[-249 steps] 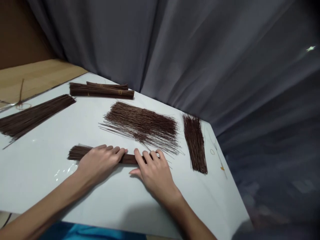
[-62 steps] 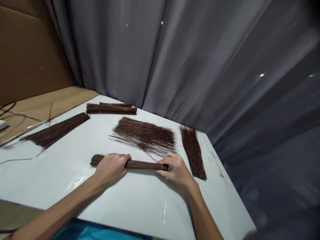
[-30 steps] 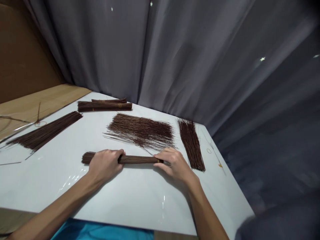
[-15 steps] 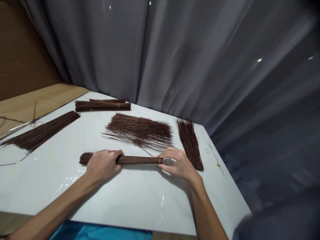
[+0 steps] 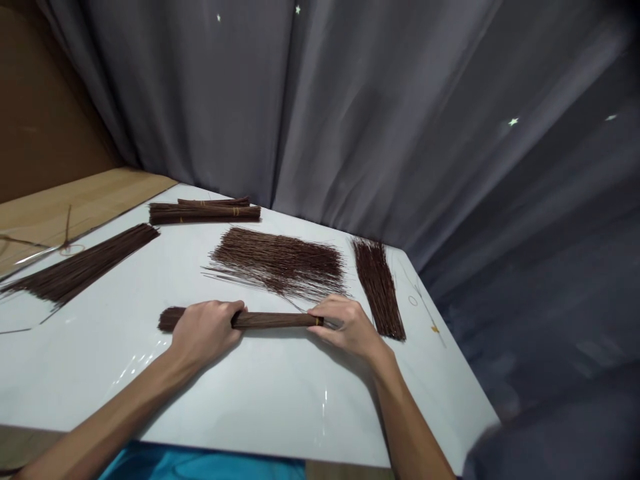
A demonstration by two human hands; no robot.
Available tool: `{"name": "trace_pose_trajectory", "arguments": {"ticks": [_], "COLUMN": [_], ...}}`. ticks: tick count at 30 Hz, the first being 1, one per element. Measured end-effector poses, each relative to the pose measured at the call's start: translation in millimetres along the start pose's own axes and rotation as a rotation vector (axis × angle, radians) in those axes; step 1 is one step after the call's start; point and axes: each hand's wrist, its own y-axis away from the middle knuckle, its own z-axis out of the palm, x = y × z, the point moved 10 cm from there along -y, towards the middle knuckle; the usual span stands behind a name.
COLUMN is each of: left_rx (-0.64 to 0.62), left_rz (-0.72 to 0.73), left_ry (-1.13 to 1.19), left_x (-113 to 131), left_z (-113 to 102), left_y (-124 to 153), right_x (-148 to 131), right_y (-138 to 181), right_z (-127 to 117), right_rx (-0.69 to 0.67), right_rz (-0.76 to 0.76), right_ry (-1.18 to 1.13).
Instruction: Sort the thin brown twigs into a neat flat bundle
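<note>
A tight bundle of thin dark brown sticks lies crosswise on the white table. My left hand is wrapped round its left part. My right hand pinches its right end, where a thin yellow band circles the sticks. Just beyond the bundle a loose fan of the same sticks is spread flat.
A loose pile of sticks lies at the right, another at the left. Two tied bundles rest at the far edge. A grey curtain hangs behind the table. A wooden surface with a cord sits at the left.
Both hands have kept their grip on the bundle; the right hand's fingers shifted slightly at the banded end. Over the earlier frames the loose sticks under my hands became a banded bundle.
</note>
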Motion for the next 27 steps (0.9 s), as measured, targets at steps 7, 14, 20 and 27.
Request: {"name": "trace_pose_trajectory", "arguments": {"ticks": [7,14,20,27], "left_rx": [-0.005,-0.033,-0.057,-0.046], "left_rz": [-0.004,0.012,0.02,0.027], "left_ry": [0.027,0.005,-0.017,-0.024], "left_x": [-3,-1,0,-1], "left_z": [1,5,7,8], "left_y": [0,-2,-3,-3], "right_x": [3,16,29,33], "right_y": [1,3,6,7], "right_z": [-6,-2,1,1], "right_rx": [0.024,-0.01,-0.026,-0.041], "right_rz": [-0.013,0.097,0.197,0.229], "right_ry": [-0.041,-0.105,-0.221,-0.243]}}
